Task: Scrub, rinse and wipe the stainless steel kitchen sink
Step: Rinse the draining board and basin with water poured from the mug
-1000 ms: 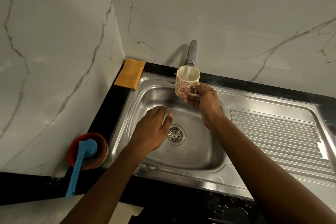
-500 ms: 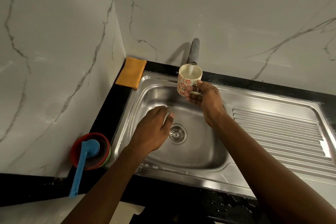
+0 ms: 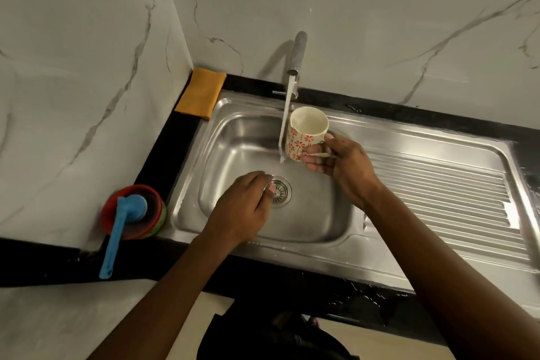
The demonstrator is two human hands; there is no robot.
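The stainless steel sink point(image 3: 233, 140) has a round drain point(image 3: 281, 191) in its basin. Water streams from the tap point(image 3: 295, 58) into the basin, passing just left of a white mug with red flowers point(image 3: 305, 133). My right hand point(image 3: 342, 165) holds that mug by its handle, tilted over the basin's right side. My left hand point(image 3: 244, 207) lies on the basin floor beside the drain, fingers loosely bent, holding nothing that I can see.
An orange cloth point(image 3: 201, 93) lies folded on the black counter at the sink's back left corner. Stacked red and green bowls point(image 3: 152, 204) with a blue-handled brush point(image 3: 119, 231) stand at the left. The ribbed drainboard point(image 3: 438, 199) stretches right. Marble walls close the back and left.
The mug has moved right, out from under the tap, so the water now falls past it into the basin. My left hand has slid toward the drain.
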